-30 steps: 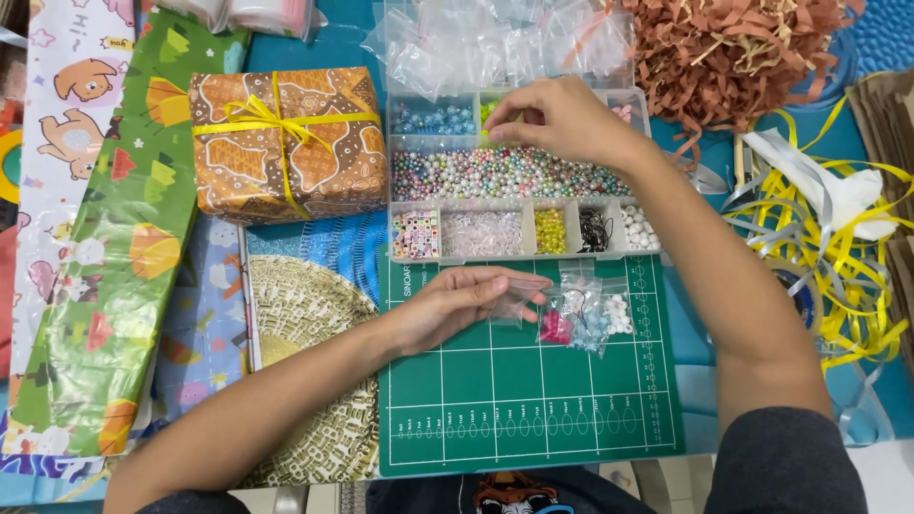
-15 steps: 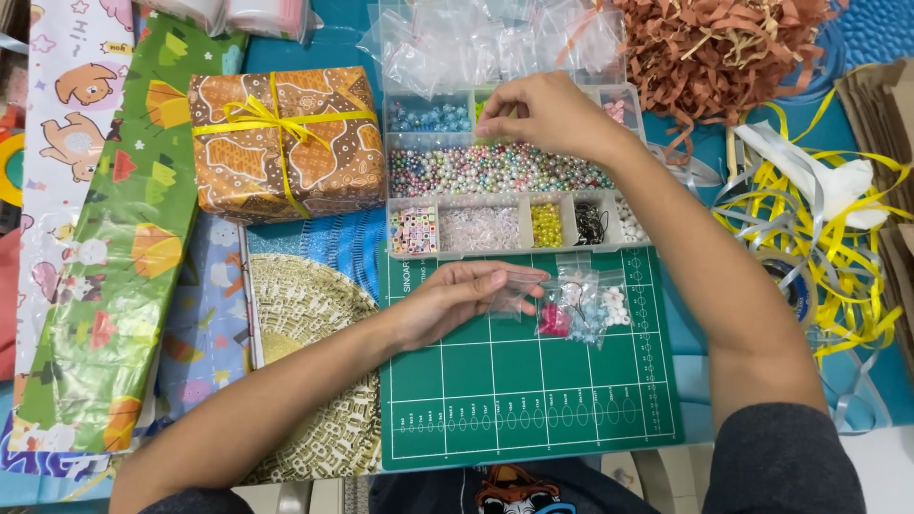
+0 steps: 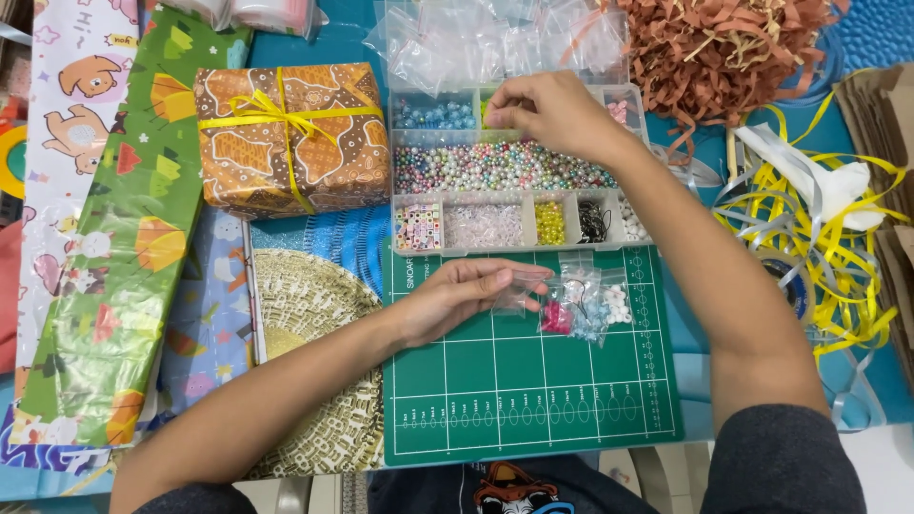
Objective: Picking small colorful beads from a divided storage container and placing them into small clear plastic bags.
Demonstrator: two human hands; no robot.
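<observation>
Fingertips of my right hand (image 3: pixel 552 112) pinch together over the green compartment at the back of the bead organizer (image 3: pixel 514 171). My left hand (image 3: pixel 457 300) holds a small clear bag (image 3: pixel 519 293) above the green cutting mat (image 3: pixel 533 381), beside filled bead bags (image 3: pixel 586 309).

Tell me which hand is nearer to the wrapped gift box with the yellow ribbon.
Left. The left hand lies below and right of the gift box, on the green mat. The right hand is farther right, over the bead organizer.
</observation>
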